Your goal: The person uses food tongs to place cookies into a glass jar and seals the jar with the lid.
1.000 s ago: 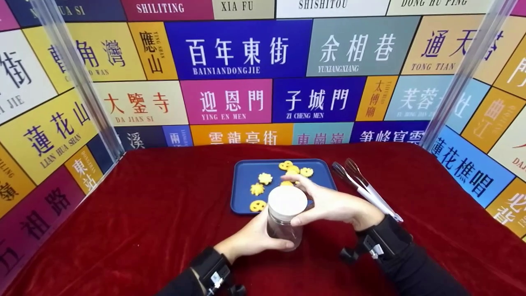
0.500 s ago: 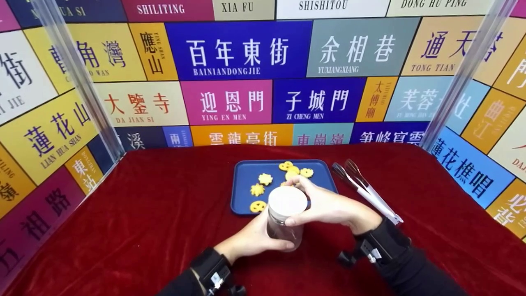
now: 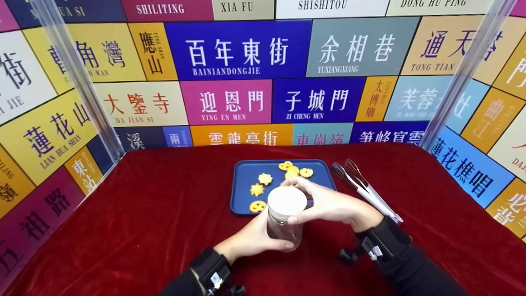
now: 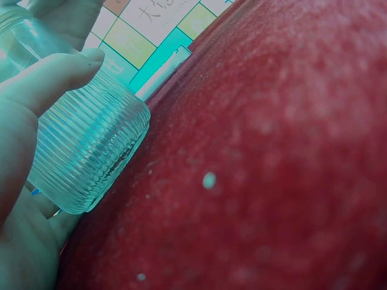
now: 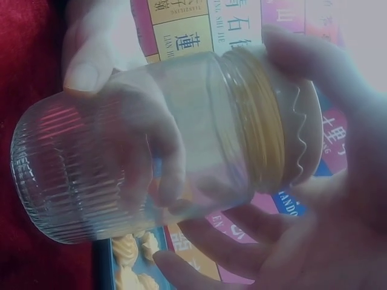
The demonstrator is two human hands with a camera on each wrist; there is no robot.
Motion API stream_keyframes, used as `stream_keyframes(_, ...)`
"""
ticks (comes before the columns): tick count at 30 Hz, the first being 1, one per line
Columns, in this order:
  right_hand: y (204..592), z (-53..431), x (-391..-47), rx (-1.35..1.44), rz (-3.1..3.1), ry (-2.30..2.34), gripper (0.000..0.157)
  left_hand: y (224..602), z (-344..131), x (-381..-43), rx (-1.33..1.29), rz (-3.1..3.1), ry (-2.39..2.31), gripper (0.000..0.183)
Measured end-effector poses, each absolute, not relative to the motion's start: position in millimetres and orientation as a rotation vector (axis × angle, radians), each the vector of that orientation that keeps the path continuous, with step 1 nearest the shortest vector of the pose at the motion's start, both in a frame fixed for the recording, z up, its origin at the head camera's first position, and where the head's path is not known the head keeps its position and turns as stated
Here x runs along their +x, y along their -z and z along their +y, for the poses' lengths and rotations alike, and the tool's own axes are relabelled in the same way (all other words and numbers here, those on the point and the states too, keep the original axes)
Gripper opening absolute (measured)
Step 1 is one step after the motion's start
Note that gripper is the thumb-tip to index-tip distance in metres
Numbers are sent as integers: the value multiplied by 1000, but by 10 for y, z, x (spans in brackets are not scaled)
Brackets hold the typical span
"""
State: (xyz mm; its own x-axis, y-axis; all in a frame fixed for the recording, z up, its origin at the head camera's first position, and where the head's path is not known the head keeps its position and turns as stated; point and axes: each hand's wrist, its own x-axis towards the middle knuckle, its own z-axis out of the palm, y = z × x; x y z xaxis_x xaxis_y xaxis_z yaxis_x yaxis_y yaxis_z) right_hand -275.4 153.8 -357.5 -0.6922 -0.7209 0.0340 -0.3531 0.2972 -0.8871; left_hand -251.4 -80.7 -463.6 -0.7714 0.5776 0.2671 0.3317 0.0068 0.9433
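Note:
A clear glass jar (image 3: 286, 232) with ribbed lower sides stands upright on the red cloth in the head view. My left hand (image 3: 252, 238) grips its body, the thumb lying across the near side. On top sits a white lid (image 3: 287, 201) with a wavy lower edge (image 5: 297, 133). My right hand (image 3: 331, 205) holds this lid between thumb and fingers from the right. Through the glass jar (image 5: 199, 90) in the right wrist view, the left fingers show behind it and I see no contents. The left wrist view has the jar's ribbed base (image 4: 91, 151) close to the cloth.
Behind the jar lies a blue tray (image 3: 240, 176) with several yellow cookies (image 3: 265, 179), some partly hidden by my right hand. Tongs (image 3: 372, 193) with white handles rest right of the tray. A wall of coloured sign panels (image 3: 238, 49) rises behind the red cloth (image 3: 164, 197).
The right fingers have drawn in from a looser spread toward the lid. The right thumb shifted slightly left along its edge, then a little back. Left hand and jar hold still.

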Motion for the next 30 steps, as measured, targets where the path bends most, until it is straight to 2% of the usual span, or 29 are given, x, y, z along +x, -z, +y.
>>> stream_keyframes(15, 3609, 1608, -2817, -976, 2065, 1386, 79, 4649, -820, -2517, 914, 2097, -1834, 101)
stream_keyframes(23, 3608, 1606, -2801, -946, 2060, 1385, 91, 4649, -810, -2519, 928, 2092, -1845, 98)
stream_keyframes(30, 3624, 1565, -2780, -975, 2183, 1355, 89, 4666, -806, -2529, 952, 2100, -1845, 101)
